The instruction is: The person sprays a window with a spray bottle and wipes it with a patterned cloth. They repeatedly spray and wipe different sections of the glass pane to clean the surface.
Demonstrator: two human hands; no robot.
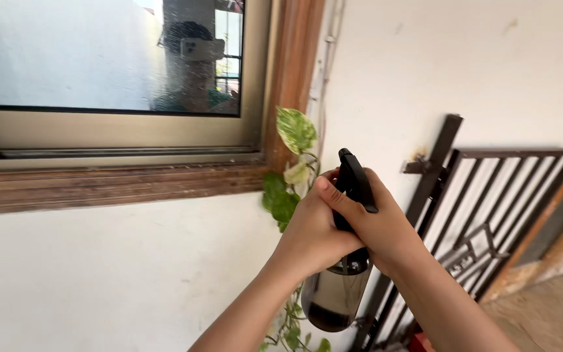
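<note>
**Black trigger head gripped by both hands, smoky bottle hanging below**

Black plastic is what's being clutched here: the spray bottle (337, 287) is held up at the centre of the view, its dark sprayer head wrapped by both hands. The left hand (311, 234) is closed round the neck from the left side, and the right hand (376, 228) is folded over the top from the right, fingers laid across the trigger part. The smoky see-through body hangs below the hands, with a little liquid seen at the bottom. Just behind, a variegated pothos vine (294, 140) is trailing down the white wall (112, 274). A wooden window frame (118, 186) is seen upper left, and a dark metal gate (490, 215) is leaned against the wall at right.
</note>
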